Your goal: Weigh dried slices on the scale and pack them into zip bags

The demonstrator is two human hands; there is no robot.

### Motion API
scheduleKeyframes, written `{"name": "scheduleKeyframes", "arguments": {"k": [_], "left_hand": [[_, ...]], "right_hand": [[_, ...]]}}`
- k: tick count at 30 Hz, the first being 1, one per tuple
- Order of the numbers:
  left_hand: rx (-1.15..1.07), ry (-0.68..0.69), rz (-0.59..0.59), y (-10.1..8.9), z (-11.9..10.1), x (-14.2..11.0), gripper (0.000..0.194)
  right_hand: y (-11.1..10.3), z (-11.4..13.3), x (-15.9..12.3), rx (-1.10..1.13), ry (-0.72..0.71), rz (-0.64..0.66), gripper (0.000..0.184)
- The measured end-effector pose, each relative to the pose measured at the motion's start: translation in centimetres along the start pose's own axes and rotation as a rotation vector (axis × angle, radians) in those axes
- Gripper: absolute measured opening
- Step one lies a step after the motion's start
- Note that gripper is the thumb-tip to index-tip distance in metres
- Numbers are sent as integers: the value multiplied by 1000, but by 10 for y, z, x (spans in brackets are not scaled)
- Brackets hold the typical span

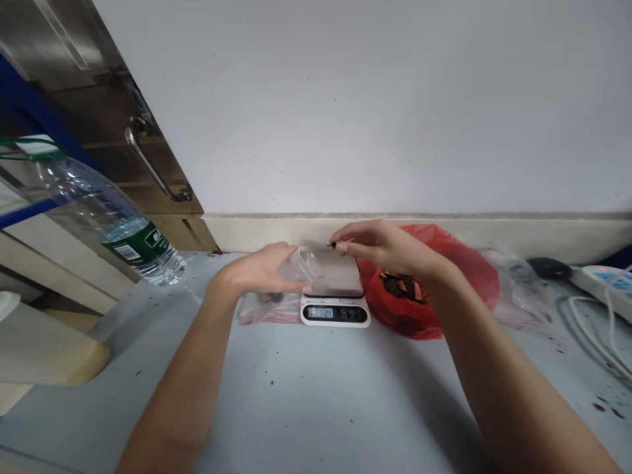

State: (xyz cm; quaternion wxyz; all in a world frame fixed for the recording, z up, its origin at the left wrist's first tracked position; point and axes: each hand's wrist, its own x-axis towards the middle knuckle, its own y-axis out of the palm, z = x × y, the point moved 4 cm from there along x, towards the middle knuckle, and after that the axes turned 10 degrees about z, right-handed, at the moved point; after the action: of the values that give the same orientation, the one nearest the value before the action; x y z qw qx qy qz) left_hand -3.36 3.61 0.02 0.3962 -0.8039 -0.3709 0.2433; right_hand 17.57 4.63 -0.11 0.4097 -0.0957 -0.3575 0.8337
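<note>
A white digital kitchen scale (pixel 336 313) lies on the grey table, its display lit and seeming to read 24. At its left side my left hand (pixel 261 270) is closed on a clear plastic zip bag (pixel 307 266), which reaches over the weighing plate. Above the plate's far edge, my right hand (pixel 370 242) pinches a small dark piece (pixel 334 245); its kind is too small to tell. Under my right wrist a red plastic bag (pixel 459 263) stands open, with dark brown dried slices (pixel 402 288) inside. More clear zip bags (pixel 261 309) lie beneath my left hand.
A water bottle (pixel 133 240) stands at the left, near a pale plastic container (pixel 54 349). To the right are another clear bag (pixel 523 283), a black object (pixel 550 268) and a white power strip (pixel 605 283) with cables. A white wall (pixel 370 118) rises behind the table.
</note>
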Motion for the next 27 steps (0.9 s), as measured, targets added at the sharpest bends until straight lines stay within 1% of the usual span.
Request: {"name": "scheduleKeyframes", "arguments": {"k": [3,5,8,10,12,15,16,19,22,24,25,27], "left_hand": [[77,-60,20,1,-5,2,44],[80,-71,-8,-1,-9,2,51],[20,-16,-26,-6,-13,0,62],[-39,19,-16,-9,-14,-2,69],[-108,61,1,-11,-16,-4,71],[-227,144,27,-13,-20,-6,64],[-264,158,20,-13,-21,-6,62],[-349,170,-32,-15,-21,-8,62],[-361,160,-83,-16,-23,-8,61],[-338,136,-153,-17,-24,-7,59],[-333,129,-195,-17,-25,-7,57],[-350,135,-271,-19,-25,-6,51]], "right_hand": [[5,16,1,172,-108,28,25],[9,25,2,224,-144,16,24],[5,30,1,186,-155,-108,16],[-1,31,-4,105,-143,-167,20],[-5,30,-8,37,-135,-147,24],[-10,33,-14,61,-175,-88,12],[-12,34,-16,92,-194,-84,12],[-14,39,-17,165,-212,-94,22],[-15,39,-16,156,-180,-165,30],[-17,37,-16,124,-146,-232,38],[-18,36,-16,113,-120,-241,41],[-18,34,-15,101,-61,-215,44]]}}
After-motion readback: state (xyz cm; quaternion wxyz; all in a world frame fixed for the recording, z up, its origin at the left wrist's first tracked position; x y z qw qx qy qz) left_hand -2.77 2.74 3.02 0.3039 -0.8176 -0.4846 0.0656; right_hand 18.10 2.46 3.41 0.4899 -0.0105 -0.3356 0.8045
